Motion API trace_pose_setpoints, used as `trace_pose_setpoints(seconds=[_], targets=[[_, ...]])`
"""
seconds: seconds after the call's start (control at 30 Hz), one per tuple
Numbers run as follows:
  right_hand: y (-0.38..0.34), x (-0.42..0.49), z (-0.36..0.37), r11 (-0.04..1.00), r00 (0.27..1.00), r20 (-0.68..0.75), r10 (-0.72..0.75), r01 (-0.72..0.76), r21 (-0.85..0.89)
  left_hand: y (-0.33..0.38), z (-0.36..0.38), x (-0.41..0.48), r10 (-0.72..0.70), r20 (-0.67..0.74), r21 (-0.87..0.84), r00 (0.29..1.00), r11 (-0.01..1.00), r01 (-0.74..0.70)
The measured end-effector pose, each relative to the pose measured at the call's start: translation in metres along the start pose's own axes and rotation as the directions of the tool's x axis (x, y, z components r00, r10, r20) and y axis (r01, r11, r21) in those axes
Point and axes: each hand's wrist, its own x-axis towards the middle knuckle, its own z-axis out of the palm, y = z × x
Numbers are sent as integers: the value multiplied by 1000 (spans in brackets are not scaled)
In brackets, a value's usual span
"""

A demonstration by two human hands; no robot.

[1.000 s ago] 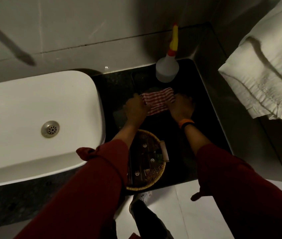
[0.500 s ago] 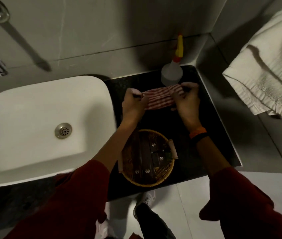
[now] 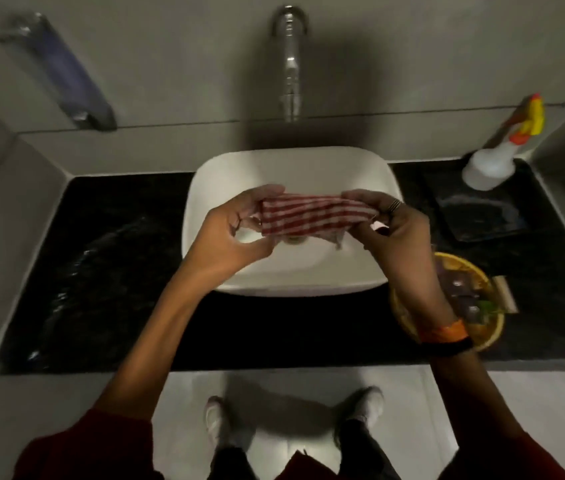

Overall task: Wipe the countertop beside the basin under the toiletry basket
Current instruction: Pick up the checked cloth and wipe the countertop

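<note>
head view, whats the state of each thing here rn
striped cloth: bunched, stretched between both hands over the basin
left hand: gripping cloth's left end
right hand: gripping cloth's right end
basin: no water seen
tap: not running
spray bottle: upright
toiletry basket: on countertop, full
</note>
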Motion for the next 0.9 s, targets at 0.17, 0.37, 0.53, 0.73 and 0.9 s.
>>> trace_pose_setpoints(seconds=[0.17,0.37,0.53,0.73,0.9], targets=[[-13,-51,148,995,999,-1,-41,41,-89,-51,-109,-84,-28,-288,221,957,971,95],[-1,-98,273,985,973,153,171,-172,-4,-130,-180,-158,-297,-267,-9,917,952,306],[34,-90,328,943,947,42,319,-314,-108,-185,-192,-156,-490,-240,-116,838,872,476],[96,-81,369,779,967,-47,250,-229,-584,-266,-201,-135,-503,-297,194,811,800,568],[128,-110,424,622,945,102,312,-122,-774,-316,-222,-147,-232,-194,780,953,553,294]])
